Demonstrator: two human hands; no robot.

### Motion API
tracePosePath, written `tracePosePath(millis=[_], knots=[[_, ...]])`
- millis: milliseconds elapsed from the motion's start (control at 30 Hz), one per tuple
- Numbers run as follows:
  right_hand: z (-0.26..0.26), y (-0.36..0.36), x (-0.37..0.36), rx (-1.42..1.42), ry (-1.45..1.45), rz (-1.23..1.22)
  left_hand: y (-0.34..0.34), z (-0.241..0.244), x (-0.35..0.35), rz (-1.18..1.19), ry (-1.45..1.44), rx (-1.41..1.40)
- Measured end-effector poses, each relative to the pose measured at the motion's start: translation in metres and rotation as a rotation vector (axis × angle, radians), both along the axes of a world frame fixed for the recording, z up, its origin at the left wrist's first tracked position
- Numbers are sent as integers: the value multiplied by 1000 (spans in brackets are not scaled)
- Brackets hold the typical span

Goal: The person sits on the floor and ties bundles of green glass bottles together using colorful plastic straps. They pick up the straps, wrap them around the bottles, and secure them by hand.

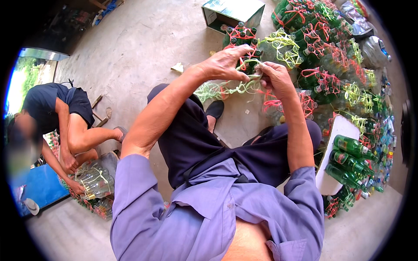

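My left hand (225, 67) is raised in front of my knees, its thumb and fingers spread apart. A loop of pale green plastic twine (248, 85) runs close by its thumb and fingers; whether they press on it is hard to see. Between thumb and fingertips, my right hand (276, 76) pinches the twine. A loose tangle of the twine (209, 92) trails down to the left, near my shoe. Just beyond my hands stands a bundle of green glass bottles (228, 40), tied at the necks with red twine. Clear bottles (272, 52) bound with yellow-green twine stand beside it.
Many tied bottle bundles (321, 81) crowd the right side. Loose green bottles (351, 161) lie by a white board (338, 130) near my right knee. A cardboard box (233, 13) lies ahead. At left, a person (55, 111) bends over tied clear bottles (94, 179).
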State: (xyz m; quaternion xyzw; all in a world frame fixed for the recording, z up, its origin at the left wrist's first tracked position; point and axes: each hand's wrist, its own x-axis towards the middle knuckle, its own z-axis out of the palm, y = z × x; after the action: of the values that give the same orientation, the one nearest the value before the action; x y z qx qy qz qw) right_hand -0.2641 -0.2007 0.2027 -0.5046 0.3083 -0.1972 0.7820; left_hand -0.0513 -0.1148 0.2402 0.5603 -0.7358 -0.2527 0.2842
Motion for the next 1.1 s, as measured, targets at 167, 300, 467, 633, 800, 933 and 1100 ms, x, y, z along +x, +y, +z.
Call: tracePosePath(millis=[167,300,467,633,800,933,1100], knots=[[-6,1,7,64,-86,23,-12,-4,-18,-19,-19,216],[-15,-3,6,71,-121,-41,-19,-8,-12,38,44,251],[-19,-7,5,83,-101,-128,-25,-6,-1,175,-19,156],[-22,-11,3,199,-247,-126,-26,-9,5,271,-55,148],[-19,-11,3,238,-332,-182,-24,-10,11,256,-74,202],[-18,-16,-3,262,-373,-230,-25,0,12,259,46,264],[-14,-28,-5,326,-451,-303,-27,5,16,264,186,300]])
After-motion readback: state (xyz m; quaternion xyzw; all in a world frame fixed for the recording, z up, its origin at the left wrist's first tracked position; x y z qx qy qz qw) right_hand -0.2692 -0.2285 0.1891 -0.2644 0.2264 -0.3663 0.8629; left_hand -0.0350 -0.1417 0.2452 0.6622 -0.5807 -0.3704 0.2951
